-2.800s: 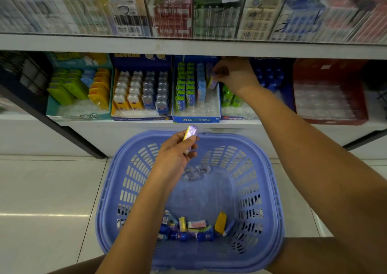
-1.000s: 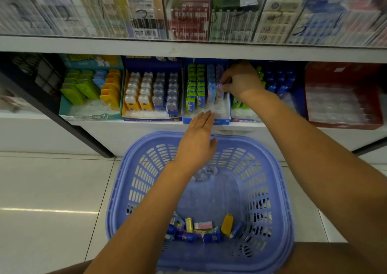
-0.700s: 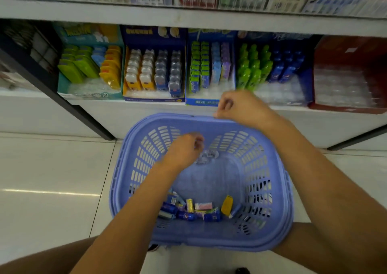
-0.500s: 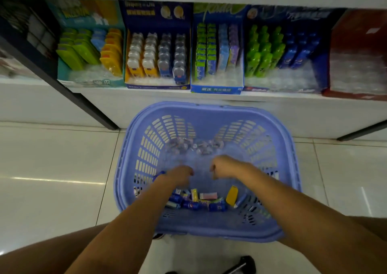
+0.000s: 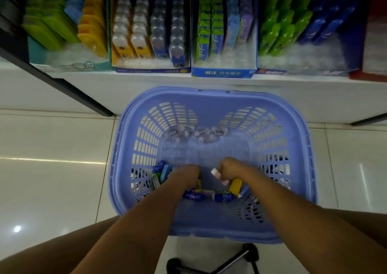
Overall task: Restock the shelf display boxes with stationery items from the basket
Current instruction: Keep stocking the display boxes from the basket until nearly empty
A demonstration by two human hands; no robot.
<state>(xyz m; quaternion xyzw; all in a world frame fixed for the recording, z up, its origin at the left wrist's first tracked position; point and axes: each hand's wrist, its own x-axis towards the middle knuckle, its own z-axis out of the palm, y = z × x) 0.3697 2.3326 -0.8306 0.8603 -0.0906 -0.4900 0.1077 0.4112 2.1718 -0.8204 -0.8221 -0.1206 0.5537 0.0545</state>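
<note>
Two-handed, reaches down into the blue plastic basket (image 5: pixel 209 95), set on the pale tiled floor (image 5: pixel 52 148) just before the white shelf (image 5: pixel 146 85). Pinches a small pink-and-white block (image 5: pixel 217 175) in the right hand (image 5: pixel 231 169), fingers curled round it, just above the heap of stationery items (image 5: pixel 223 197) at the near end of the basket. Buries the left hand (image 5: pixel 187 175) knuckles-up in the same heap, fingers curled under; cannot tell whether clamped on anything. Has a yellow piece (image 5: pixel 235 187) just beside the right wrist and a few blue pieces (image 5: pixel 163 170) just left of the left hand. Has both hands well apart from a scatter of small clear pieces (image 5: pixel 194 132) at the basket's far end. Faces a row of display boxes on the shelf: a teal box (image 5: pixel 71 65) of green and yellow items, a box of clear-topped yellow and blue items (image 5: pixel 150 70), a blue box (image 5: pixel 224 73) of green, light blue and purple packs, each partly filled, then a box of green and blue bottles (image 5: pixel 272 71), and a red box (image 5: pixel 372 75) at the right edge.
</note>
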